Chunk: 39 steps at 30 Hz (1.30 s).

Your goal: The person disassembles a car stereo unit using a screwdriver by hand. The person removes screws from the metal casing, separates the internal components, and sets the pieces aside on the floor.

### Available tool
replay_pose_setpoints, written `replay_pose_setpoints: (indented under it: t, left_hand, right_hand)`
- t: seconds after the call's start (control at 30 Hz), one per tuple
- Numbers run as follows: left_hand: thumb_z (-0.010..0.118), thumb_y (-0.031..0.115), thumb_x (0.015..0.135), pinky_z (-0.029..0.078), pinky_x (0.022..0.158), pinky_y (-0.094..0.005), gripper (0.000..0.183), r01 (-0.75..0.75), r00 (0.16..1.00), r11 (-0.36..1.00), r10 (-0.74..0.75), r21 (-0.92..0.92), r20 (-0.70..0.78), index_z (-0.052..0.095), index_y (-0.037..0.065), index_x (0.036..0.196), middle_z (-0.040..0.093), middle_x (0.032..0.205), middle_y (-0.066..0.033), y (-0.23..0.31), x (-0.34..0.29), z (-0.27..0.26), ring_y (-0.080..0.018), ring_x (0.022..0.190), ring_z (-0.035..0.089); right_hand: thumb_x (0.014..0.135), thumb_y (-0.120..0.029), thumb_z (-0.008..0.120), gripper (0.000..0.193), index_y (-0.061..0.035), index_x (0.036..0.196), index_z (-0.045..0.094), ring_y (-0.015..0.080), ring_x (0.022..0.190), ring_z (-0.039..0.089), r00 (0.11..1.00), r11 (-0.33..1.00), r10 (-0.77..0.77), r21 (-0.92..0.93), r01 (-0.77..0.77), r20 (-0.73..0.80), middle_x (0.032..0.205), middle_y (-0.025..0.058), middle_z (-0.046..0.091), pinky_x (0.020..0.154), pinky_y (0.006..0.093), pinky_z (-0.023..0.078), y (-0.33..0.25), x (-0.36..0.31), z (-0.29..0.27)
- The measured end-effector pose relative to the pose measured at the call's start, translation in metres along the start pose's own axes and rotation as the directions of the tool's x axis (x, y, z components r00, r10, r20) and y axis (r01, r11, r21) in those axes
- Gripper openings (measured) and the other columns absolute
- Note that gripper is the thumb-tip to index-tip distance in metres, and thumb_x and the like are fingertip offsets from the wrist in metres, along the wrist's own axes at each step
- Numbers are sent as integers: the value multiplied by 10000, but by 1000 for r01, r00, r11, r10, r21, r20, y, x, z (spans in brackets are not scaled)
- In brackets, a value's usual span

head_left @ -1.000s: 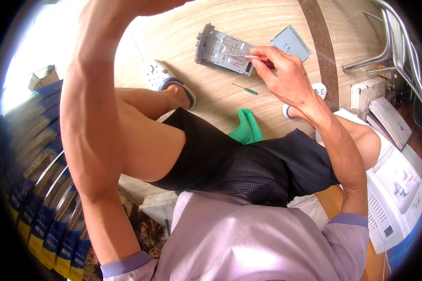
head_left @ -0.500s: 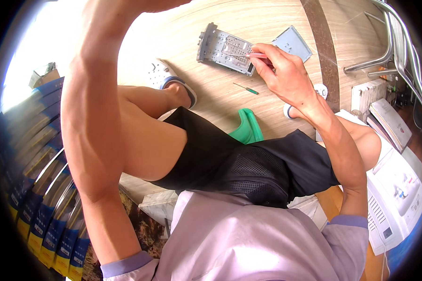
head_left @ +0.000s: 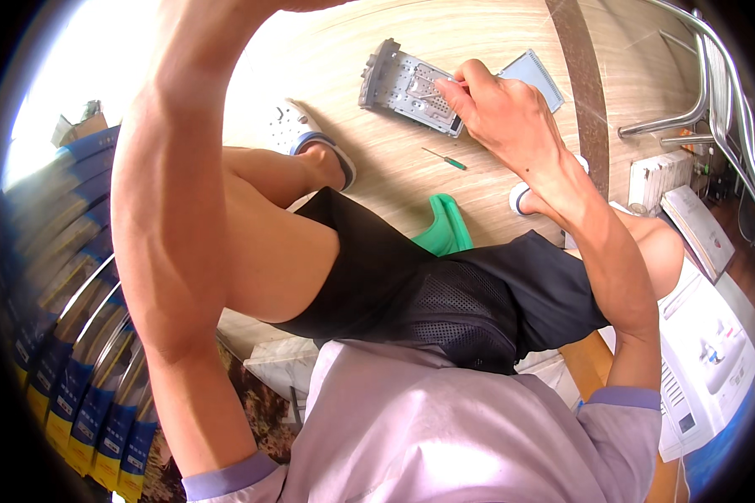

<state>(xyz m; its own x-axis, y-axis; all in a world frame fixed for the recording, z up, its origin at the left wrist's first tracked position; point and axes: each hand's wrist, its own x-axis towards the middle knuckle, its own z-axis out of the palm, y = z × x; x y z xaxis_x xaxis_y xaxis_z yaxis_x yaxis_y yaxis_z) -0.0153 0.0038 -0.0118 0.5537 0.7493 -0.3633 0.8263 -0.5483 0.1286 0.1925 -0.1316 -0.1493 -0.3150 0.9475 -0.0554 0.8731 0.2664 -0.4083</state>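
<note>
The right hand [head_left: 507,109] has a slim red tool [head_left: 464,84] pinched over a metal box [head_left: 407,90]. The left hand [head_left: 315,3] is mostly out of sight; I can't tell its grip.

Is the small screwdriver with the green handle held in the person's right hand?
No, the green-handled screwdriver lies on the floor, apart from the right hand.
</note>
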Motion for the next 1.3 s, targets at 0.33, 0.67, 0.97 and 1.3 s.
replay_pose_setpoints:
  t: [0.33, 0.67, 0.97, 1.3]
  left_hand:
    - [624, 294, 986, 547, 950, -450, 377, -35, 996, 999, 34, -18, -83, 700, 33, 1248, 740, 1151, -180, -13, 7, 8, -357, 1088, 690]
    - [606, 299, 987, 547, 946, -454, 376, -59, 997, 998, 60, 18, -40, 703, 36, 1238, 739, 1161, -167, -11, 10, 6, -350, 1093, 685]
    - [599, 299, 994, 539, 955, -460, 360, -34, 999, 999, 34, -9, -1, 709, 34, 1213, 730, 1186, -172, -8, 15, 2, -341, 1112, 675]
    - [607, 279, 979, 537, 949, -467, 330, -66, 998, 998, 66, 6, -12, 728, 22, 1146, 740, 1133, -180, -11, 16, 3, -358, 1083, 679]
  right_hand:
    - [996, -164, 660, 150, -95, 1128, 640, 371, 778, 686, 978, 979, -180, -73, 188, 101, 947, 125, 662, 650, 442, 567, 1, 9, -18]
    - [996, -148, 644, 233, -84, 1220, 649, 339, 819, 706, 986, 980, -164, 112, 163, 3, 1006, 138, 678, 695, 433, 578, -2, 2, -2]
    - [942, -78, 623, 252, -52, 1191, 648, 369, 871, 726, 967, 959, -246, 127, 253, -70, 1103, 150, 699, 713, 471, 612, 0, 2, 1]
    - [930, -107, 691, 231, -68, 1156, 667, 312, 791, 726, 936, 940, -333, 33, 339, -118, 1066, 91, 694, 672, 399, 613, 2, 5, 1]
